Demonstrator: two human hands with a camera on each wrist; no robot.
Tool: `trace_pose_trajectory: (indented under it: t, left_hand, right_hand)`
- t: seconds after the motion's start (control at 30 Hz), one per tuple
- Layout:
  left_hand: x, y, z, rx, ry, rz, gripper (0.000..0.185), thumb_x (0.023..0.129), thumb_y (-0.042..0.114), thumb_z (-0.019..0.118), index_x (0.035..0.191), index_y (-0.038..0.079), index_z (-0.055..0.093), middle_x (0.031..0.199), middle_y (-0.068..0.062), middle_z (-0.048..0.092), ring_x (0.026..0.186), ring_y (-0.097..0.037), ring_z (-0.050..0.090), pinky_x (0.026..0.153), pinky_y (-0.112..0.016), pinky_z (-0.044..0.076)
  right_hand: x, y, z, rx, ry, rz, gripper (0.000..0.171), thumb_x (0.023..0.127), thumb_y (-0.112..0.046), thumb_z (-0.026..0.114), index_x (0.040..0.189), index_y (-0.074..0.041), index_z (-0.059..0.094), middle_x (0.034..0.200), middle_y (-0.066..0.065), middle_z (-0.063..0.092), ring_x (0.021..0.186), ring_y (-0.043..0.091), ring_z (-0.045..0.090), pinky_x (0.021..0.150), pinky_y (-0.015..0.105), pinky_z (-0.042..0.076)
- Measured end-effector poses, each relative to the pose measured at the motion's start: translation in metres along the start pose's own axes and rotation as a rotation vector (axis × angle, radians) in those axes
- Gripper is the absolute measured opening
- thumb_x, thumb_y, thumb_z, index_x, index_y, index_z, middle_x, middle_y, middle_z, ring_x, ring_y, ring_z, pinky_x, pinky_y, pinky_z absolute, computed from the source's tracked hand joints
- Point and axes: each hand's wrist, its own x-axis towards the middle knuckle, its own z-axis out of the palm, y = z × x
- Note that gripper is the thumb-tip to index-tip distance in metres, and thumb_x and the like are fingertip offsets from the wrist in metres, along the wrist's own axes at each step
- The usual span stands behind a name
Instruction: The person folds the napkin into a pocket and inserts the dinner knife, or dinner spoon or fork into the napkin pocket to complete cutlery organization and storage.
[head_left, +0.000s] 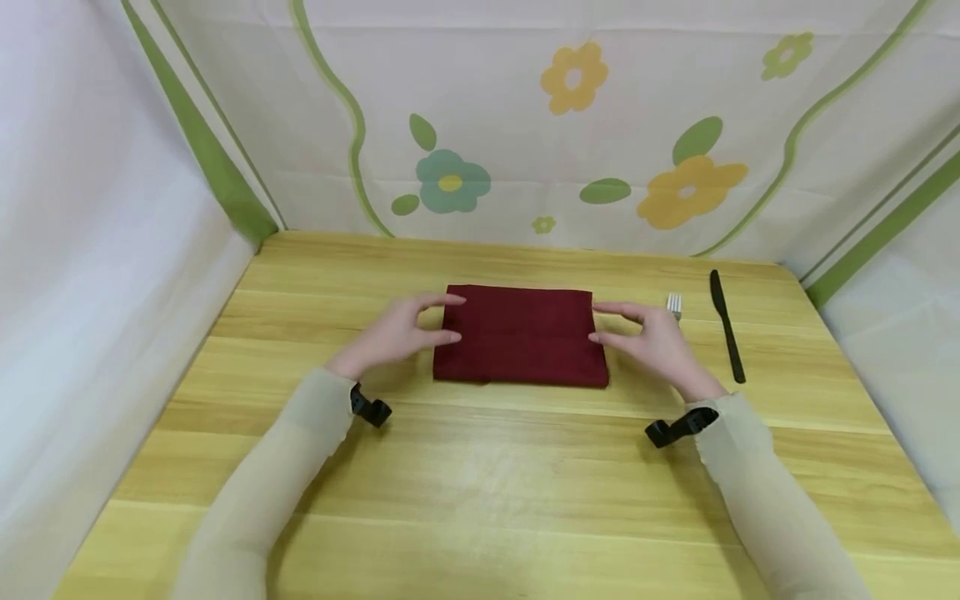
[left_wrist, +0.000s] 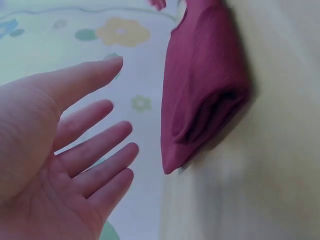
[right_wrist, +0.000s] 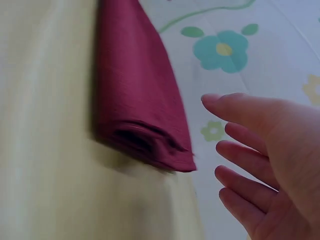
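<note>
A dark red folded cloth (head_left: 523, 336) lies flat on the wooden table, its long side running left to right. In both wrist views its ends show several stacked layers. My left hand (head_left: 401, 332) is at the cloth's left end, thumb and fingers spread and overlapping that edge in the head view. In the left wrist view the left hand (left_wrist: 75, 145) stands apart from the cloth (left_wrist: 207, 75), fingers relaxed. At the right end my right hand (head_left: 651, 337) mirrors it. The right wrist view shows a gap between the right hand (right_wrist: 265, 160) and the cloth (right_wrist: 137, 80).
To the right of the right hand lies a black knife (head_left: 726, 327). The tines of a fork (head_left: 674, 305) show just behind that hand, its handle hidden. A white curtain (head_left: 510, 108) with printed flowers rises at the table's (head_left: 480, 483) back edge.
</note>
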Motion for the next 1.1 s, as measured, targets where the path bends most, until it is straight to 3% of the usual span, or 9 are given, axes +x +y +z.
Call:
trace_pose_trajectory:
  t: [0.23,0.47,0.7,1.1]
  left_hand:
    - [0.04,-0.009,-0.01,0.056,0.017,-0.055,0.056,0.096,0.02,0.074,0.148,0.011,0.054,0.148,-0.005,0.053,0.139,-0.028,0.044,0.114,-0.045,0.033]
    - [0.068,-0.026,-0.002,0.07,-0.008,-0.114,0.055,0.096,0.014,0.074,0.146,0.005,0.054,0.144,-0.012,0.056,0.131,-0.03,0.05,0.108,-0.043,0.041]
    - [0.079,-0.035,0.006,0.078,0.007,-0.151,0.052,0.092,0.008,0.077,0.14,0.001,0.06,0.138,-0.013,0.06,0.129,-0.028,0.053,0.107,-0.039,0.042]
    - [0.087,-0.034,0.004,0.111,-0.027,-0.169,0.046,0.092,0.011,0.078,0.136,0.003,0.064,0.136,-0.012,0.061,0.128,-0.027,0.053,0.106,-0.04,0.043]
  right_hand:
    - [0.035,0.003,-0.006,0.029,-0.039,0.083,0.061,0.088,-0.039,0.082,0.139,-0.011,0.064,0.141,0.01,0.059,0.135,0.038,0.048,0.11,0.052,0.038]
    - [0.062,0.013,0.008,0.03,-0.121,0.117,0.064,0.089,-0.035,0.082,0.142,-0.008,0.06,0.142,0.012,0.058,0.127,0.036,0.055,0.104,0.049,0.045]
    - [0.073,0.015,0.017,-0.019,-0.155,0.081,0.055,0.089,-0.013,0.081,0.139,0.0,0.061,0.137,0.017,0.061,0.118,0.035,0.059,0.099,0.048,0.048]
    - [0.074,0.02,0.017,-0.076,-0.152,0.079,0.048,0.089,-0.013,0.081,0.134,-0.002,0.066,0.128,0.017,0.063,0.108,0.032,0.061,0.093,0.047,0.05]
